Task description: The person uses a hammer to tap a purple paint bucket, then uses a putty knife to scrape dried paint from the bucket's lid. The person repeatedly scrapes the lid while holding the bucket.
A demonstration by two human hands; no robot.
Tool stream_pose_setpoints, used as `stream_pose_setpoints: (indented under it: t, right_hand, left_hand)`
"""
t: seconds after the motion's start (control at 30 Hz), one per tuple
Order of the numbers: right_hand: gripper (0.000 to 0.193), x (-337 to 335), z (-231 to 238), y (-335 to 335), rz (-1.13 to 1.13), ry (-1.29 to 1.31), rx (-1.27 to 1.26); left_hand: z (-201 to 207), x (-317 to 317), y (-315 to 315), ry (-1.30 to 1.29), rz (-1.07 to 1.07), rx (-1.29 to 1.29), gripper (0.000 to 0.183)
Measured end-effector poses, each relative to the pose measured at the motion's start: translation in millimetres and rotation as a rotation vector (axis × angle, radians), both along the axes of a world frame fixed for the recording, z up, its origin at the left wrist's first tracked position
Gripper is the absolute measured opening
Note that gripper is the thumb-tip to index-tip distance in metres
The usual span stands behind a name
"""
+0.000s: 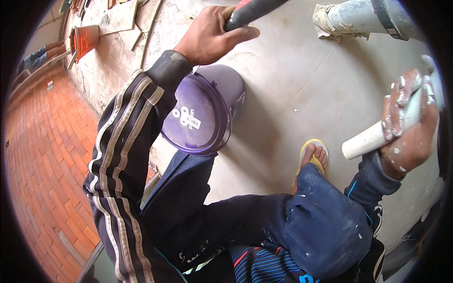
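My left hand (211, 35), at the top centre, is closed round a black handle with a red patch (252, 12). The far end of that tool lies outside the view. Over on the right, my plaster-spotted right hand (409, 126) grips a thick white round handle (362, 140). A pale bluish part (436, 87) shows beyond its fingers, but the dark rim hides what kind of tool it is. Below my left wrist stands a purple bucket (238, 85), its purple top (188, 120) facing me and a thin wire handle at its side.
A grey cylindrical post (361, 21) with a black band and crumpled wrapping stands at the top right. An orange bucket (86, 40) and boards (120, 19) lie far left, by brick flooring (47, 155). Another person's legs (40, 56) show there. My sandalled foot (317, 153) rests on the pale floor.
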State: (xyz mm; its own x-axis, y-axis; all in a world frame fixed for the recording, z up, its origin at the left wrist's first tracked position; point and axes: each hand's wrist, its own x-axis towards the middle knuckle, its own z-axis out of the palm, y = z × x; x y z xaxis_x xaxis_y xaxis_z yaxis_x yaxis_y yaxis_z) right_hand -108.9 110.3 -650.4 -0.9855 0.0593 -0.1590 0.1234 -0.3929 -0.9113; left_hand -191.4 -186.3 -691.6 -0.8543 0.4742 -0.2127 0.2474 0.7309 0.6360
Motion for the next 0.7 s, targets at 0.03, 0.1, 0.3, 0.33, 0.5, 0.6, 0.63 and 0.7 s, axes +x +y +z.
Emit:
stream_pose_setpoints:
  t: [0.03, 0.1, 0.3, 0.33, 0.5, 0.6, 0.63, 0.7]
  right_hand:
    - [0.033, 5.6, -5.4, -5.5, 0.057, -0.044, 0.088]
    - [0.034, 15.7, -19.2, -18.3, 0.191, -0.113, 0.245]
    - [0.030, 37.3, -28.6, 2.5, 0.126, -0.116, 0.006]
    - [0.030, 35.4, -27.2, 12.7, 0.113, -0.086, -0.051]
    - [0.034, 24.5, -28.8, 5.7, 0.167, -0.107, 0.024]
    - [0.024, 33.2, -27.4, -7.4, 0.356, -0.310, -0.124]
    - [0.025, 32.8, -26.2, 0.3, 0.333, -0.285, -0.058]
    - [0.027, 39.5, -21.4, 23.3, 0.183, -0.185, -0.094]
  left_hand:
    - [-1.9, 0.7, 5.1, -0.021, -0.009, 0.014, 0.033]
    - [6.0, 2.8, 13.1, -0.080, -0.032, -0.006, 0.035]
    - [10.4, 2.3, 13.3, -0.268, -0.031, 0.064, 0.025]
    - [0.7, 1.9, 12.2, -0.227, -0.069, 0.112, 0.028]
    - [-4.8, 2.6, 1.9, -0.130, -0.075, 0.106, 0.023]
    - [13.0, 9.5, 4.6, -0.238, -0.065, -0.088, 0.026]
    - [9.2, 11.2, 0.9, -0.212, -0.012, 0.003, 0.026]
    - [4.1, 4.0, 4.7, -0.181, -0.039, 0.124, 0.027]
